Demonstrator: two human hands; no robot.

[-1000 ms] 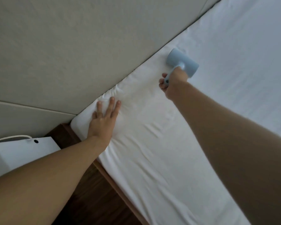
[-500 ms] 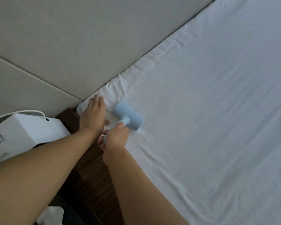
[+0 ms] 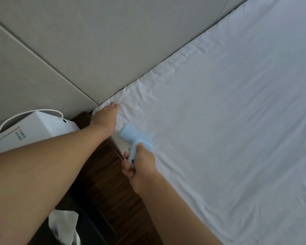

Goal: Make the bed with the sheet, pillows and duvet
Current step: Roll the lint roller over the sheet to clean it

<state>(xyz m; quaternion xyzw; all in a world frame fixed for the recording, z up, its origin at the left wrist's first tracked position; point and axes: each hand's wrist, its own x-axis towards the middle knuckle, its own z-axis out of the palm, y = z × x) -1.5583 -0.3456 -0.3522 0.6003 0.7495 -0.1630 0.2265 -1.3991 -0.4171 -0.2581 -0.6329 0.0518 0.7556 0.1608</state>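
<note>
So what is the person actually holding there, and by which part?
The right hand holds a light blue T-shaped tool by its handle, head on the sheet. The left hand holds nothing; it presses the sheet's corner.

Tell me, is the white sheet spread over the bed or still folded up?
Spread: the sheet lies open across the mattress, creased only near the corner under the left hand.

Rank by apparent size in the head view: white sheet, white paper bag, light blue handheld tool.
1. white sheet
2. white paper bag, partly hidden by the left arm
3. light blue handheld tool
</note>
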